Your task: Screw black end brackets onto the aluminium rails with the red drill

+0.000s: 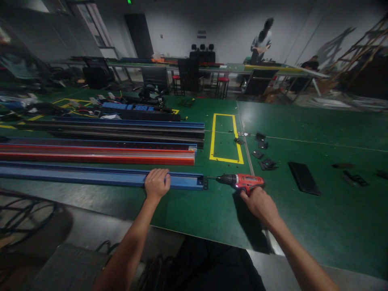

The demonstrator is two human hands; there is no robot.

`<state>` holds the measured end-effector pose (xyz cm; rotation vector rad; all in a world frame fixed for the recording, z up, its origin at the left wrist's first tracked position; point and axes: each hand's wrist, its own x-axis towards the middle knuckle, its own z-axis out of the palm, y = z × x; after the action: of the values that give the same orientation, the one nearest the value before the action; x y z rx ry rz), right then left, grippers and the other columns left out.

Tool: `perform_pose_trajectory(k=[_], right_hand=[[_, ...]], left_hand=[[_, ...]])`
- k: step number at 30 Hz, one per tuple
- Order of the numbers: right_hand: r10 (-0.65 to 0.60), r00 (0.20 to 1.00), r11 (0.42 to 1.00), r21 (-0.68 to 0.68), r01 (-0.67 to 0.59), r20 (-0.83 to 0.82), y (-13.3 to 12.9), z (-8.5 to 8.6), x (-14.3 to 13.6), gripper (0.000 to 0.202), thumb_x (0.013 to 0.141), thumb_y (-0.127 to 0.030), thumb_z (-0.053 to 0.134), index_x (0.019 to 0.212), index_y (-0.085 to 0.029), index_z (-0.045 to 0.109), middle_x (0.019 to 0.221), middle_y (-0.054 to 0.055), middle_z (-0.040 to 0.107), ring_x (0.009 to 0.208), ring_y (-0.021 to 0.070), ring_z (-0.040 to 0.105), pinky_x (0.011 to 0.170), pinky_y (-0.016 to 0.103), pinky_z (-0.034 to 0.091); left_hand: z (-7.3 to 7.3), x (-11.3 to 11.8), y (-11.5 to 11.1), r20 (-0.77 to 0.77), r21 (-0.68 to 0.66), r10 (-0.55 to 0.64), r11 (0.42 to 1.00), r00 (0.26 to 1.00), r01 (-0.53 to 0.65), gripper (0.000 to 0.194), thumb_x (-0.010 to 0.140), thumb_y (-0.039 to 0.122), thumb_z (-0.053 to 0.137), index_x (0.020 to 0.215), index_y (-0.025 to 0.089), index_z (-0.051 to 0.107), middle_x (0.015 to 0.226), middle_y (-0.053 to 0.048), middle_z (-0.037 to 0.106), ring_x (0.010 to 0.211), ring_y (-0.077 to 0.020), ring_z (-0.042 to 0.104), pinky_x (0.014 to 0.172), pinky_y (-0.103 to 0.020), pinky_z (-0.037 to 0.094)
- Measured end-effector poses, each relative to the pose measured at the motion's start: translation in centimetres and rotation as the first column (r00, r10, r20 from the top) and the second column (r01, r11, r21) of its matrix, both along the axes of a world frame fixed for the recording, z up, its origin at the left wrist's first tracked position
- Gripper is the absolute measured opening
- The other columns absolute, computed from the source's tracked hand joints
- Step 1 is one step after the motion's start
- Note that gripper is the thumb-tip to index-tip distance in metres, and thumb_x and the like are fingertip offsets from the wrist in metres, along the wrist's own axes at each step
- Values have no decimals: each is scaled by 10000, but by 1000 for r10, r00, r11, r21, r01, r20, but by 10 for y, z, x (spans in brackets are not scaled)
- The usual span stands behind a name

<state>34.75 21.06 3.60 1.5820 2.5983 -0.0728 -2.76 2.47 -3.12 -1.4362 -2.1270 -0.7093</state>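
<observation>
My left hand is closed over a long blue metal channel that lies along the near side of the green table. A small black end piece sits at the channel's right end. In my right hand is a red and black cordless drill, its fingers wrapped around the handle. The drill is level and points left, and its long thin bit reaches the channel's end near the end piece. Whether the bit sits in a screw is too small to tell.
Beyond the blue channel lie an orange channel and several dark ones. A yellow tape rectangle marks the table. Small black brackets and a black flat case lie to the right. A person stands at the far table.
</observation>
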Motion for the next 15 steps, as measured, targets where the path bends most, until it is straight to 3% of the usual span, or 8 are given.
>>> perform_pose_trajectory(k=[6,15], right_hand=[[-34,999,997,-63,34,0,1,3,-1,455,1035,-486,452,1039,-95,685,966,231,725,902,330,757,774,393,544],[-92,996,994,-52,92,-11,-2,4,-4,458,1002,-529,556,1078,-94,677,975,244,732,936,343,765,795,385,554]], left_hand=[[1,0,0,3,-1,-6,1000,1000,6,352,996,299,445,1043,209,781,1034,-110,820,993,-313,753,1026,-492,508],[0,0,0,38,5,-13,1000,999,13,351,992,306,451,1048,204,782,1040,-119,816,1011,-319,743,1036,-494,491]])
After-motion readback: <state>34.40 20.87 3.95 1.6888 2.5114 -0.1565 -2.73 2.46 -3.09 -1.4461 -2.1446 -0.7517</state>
